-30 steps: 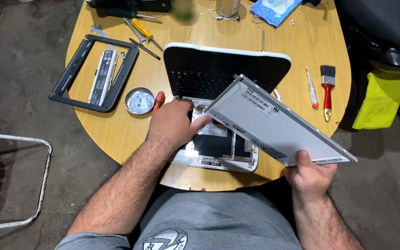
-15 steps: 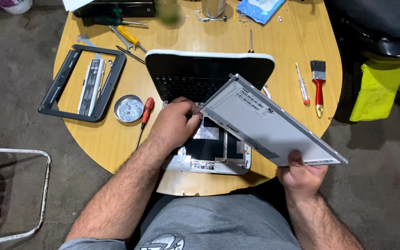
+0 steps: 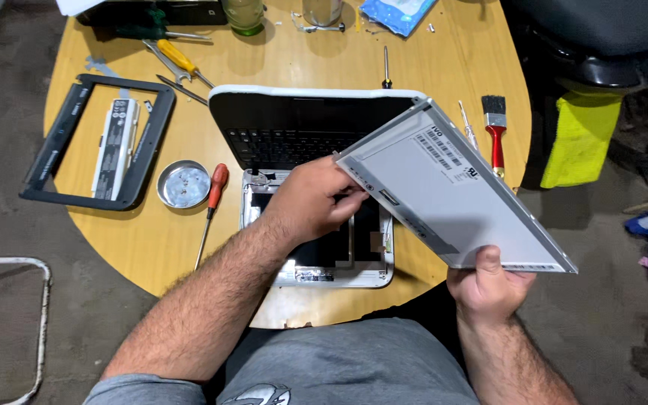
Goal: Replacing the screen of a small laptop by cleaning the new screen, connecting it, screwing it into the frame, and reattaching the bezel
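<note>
An opened laptop [image 3: 305,124] with a white shell and black keyboard lies on the round wooden table [image 3: 151,240]. Its empty lid frame [image 3: 316,274] points toward me. My right hand [image 3: 489,289] grips the near corner of the detached grey screen panel [image 3: 455,191], which is tilted up over the laptop's right side. My left hand [image 3: 313,199] rests over the hinge area, fingers touching the panel's lower edge near a connector.
A red-handled screwdriver [image 3: 213,199] and a small round metal dish [image 3: 183,184] lie left of the laptop. A black bezel frame [image 3: 61,139] surrounds a white battery [image 3: 114,146]. A red-handled brush [image 3: 495,131], more screwdrivers and a yellow cloth [image 3: 579,139] sit to the right.
The view has shifted slightly. My left hand has moved right along the panel's lower edge, uncovering the red-handled screwdriver. The panel stays tilted in my right hand.
</note>
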